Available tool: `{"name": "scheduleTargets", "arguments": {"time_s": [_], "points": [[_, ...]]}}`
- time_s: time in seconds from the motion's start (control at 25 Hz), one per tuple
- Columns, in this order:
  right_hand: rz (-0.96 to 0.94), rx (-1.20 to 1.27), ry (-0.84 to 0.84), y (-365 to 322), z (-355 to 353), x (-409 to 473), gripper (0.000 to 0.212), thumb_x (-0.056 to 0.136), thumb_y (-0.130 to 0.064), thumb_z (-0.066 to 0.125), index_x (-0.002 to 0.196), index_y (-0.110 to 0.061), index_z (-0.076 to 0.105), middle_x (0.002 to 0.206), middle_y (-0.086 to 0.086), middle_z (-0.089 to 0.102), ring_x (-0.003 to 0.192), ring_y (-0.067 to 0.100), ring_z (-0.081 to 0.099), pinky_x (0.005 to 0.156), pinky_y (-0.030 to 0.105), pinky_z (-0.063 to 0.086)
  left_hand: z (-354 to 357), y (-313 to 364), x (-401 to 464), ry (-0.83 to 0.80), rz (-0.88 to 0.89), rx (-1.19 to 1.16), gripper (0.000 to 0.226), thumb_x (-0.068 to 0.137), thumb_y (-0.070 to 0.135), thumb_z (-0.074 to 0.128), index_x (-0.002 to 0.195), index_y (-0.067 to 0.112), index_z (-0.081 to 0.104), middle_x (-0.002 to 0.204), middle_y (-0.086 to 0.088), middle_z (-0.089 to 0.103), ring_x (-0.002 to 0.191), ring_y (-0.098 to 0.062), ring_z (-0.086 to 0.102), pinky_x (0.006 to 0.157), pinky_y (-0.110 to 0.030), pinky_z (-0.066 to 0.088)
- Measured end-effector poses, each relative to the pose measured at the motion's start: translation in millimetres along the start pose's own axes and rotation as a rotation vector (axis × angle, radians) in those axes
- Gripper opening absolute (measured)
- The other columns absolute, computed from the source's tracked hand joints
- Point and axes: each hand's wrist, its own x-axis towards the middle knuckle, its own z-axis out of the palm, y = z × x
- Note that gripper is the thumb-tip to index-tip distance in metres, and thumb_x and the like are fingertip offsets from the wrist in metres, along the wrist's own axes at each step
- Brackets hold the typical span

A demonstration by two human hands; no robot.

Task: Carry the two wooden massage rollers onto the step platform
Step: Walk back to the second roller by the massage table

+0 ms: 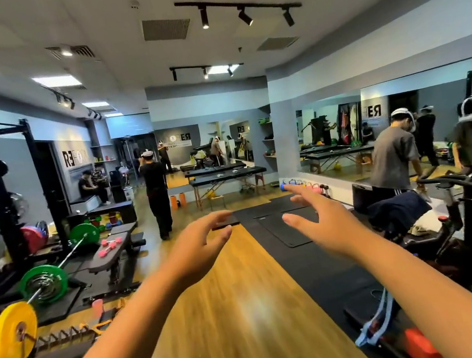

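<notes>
Your left hand (198, 243) and right hand (318, 221) are both raised in front of you at about the same height, palms turned toward each other with a gap between them. Both are released: fingers spread and only loosely bent, holding nothing.

You cannot make out the wooden massage rollers or the step platform from here; neither hand is near or touching anything. Past your fingertips the wooden floor (235, 302) runs down the room, with black mats (295, 231) laid along its right side. To your left a barbell (44, 283) with green and yellow plates sits low beside a black bench (113, 251) carrying pink dumbbells (109, 245). To your right stands an exercise bike (464, 204). Further off, a person in black (156, 188) stands on the floor near two massage tables (228, 177).
</notes>
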Motion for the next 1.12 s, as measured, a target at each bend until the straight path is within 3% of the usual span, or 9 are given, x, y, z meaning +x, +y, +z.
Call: {"name": "scheduleTargets", "arguments": {"time_s": [0.28,0.44,0.64,0.88,1.12], "points": [[-0.062,0.028,-0.006,68.0,38.7,123.3,0.063,0.096,-0.051,0.065,0.153,-0.045,0.039,0.146,-0.004,0.057,0.138,0.017,0.048,0.103,0.038,0.041,24.6,-55.1,109.4,0.091,0.018,-0.016,0.042,0.104,0.042,0.051,0.146,0.036,0.052,0.138,0.019,0.058,0.124,0.001,0.052,0.091,-0.019,0.038],[-0.084,-0.001,-0.054,131.0,50.4,218.8,0.064,0.096,-0.051,0.064,0.154,-0.045,0.037,0.148,-0.005,0.056,0.139,0.018,0.047,0.104,0.040,0.041,61.6,-95.2,198.1,0.114,-0.026,0.036,0.044,0.105,0.038,0.051,0.148,0.032,0.050,0.145,0.011,0.057,0.129,-0.006,0.051,0.097,-0.025,0.040],[-0.136,0.036,-0.078,188.3,73.2,327.7,0.064,0.097,-0.049,0.064,0.155,-0.045,0.037,0.150,-0.007,0.055,0.140,0.018,0.045,0.100,0.036,0.038,95.1,-152.7,286.0,0.141,-0.065,0.078,0.045,0.104,0.041,0.051,0.149,0.034,0.048,0.146,0.009,0.057,0.127,-0.003,0.049,0.100,-0.026,0.038],[-0.204,0.067,-0.132,245.2,143.3,438.0,0.065,0.096,-0.051,0.064,0.155,-0.043,0.037,0.155,-0.011,0.049,0.143,0.011,0.041,0.106,0.032,0.035,117.0,-251.5,370.7,0.157,-0.115,0.102,0.046,0.104,0.045,0.049,0.149,0.038,0.047,0.148,0.012,0.055,0.137,-0.008,0.047,0.110,-0.040,0.041],[-0.191,0.069,-0.117,297.2,233.4,568.9,0.065,0.096,-0.053,0.062,0.154,-0.046,0.036,0.156,-0.015,0.046,0.142,0.003,0.038,0.108,0.031,0.034,125.6,-390.3,483.2,0.139,-0.100,0.090,0.045,0.104,0.047,0.050,0.149,0.041,0.047,0.147,0.016,0.054,0.136,-0.004,0.045,0.110,-0.035,0.040]]}}
